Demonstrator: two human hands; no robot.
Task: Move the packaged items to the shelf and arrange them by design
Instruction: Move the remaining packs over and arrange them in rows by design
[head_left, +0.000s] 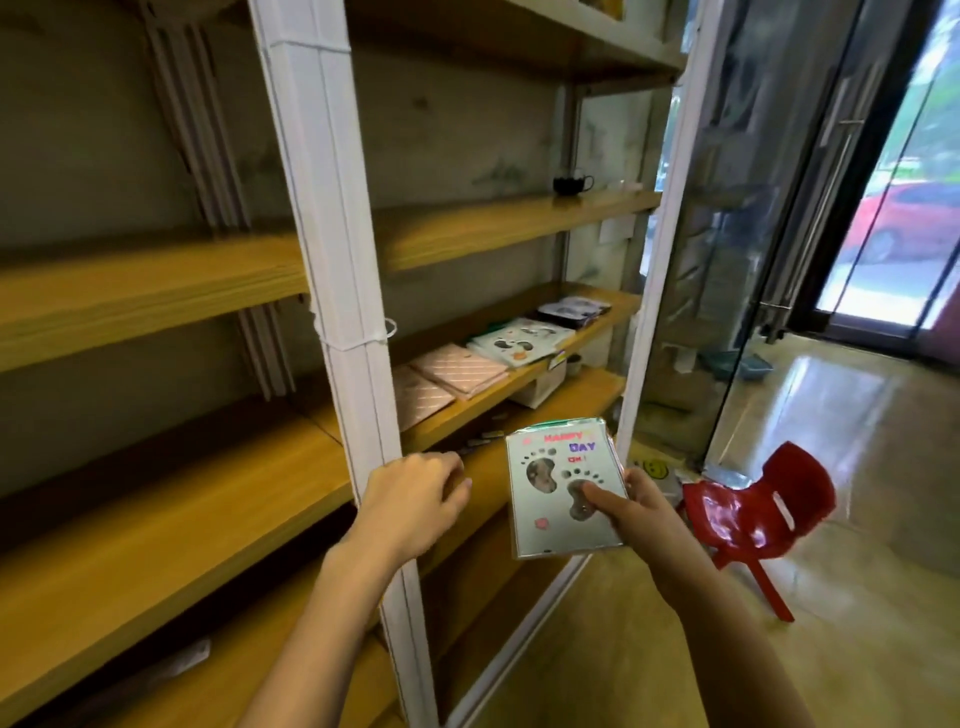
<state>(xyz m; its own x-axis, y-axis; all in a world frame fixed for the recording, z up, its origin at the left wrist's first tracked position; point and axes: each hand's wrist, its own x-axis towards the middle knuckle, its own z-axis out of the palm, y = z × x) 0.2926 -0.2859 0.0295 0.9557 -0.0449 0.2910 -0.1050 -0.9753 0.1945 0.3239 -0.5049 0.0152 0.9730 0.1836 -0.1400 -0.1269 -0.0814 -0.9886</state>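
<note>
Outstretched beside the white post (332, 234), the right hand (641, 512) is clamped, thumb uppermost, on a footprint pack (556, 467), the left hand (415, 499) held loosely curled and empty, two pink packets (460, 370) shelved behind the post.

Head-worn camera looks forward and down, near the shelf (156, 291).

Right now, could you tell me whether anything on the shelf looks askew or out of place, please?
Only mildly: on the shelf, the pink quilted packs overlap at an angle instead of lying squared, next to the footprint-design stack. Nothing looks spilled or damaged. The right hand holds more footprint packs.
</note>
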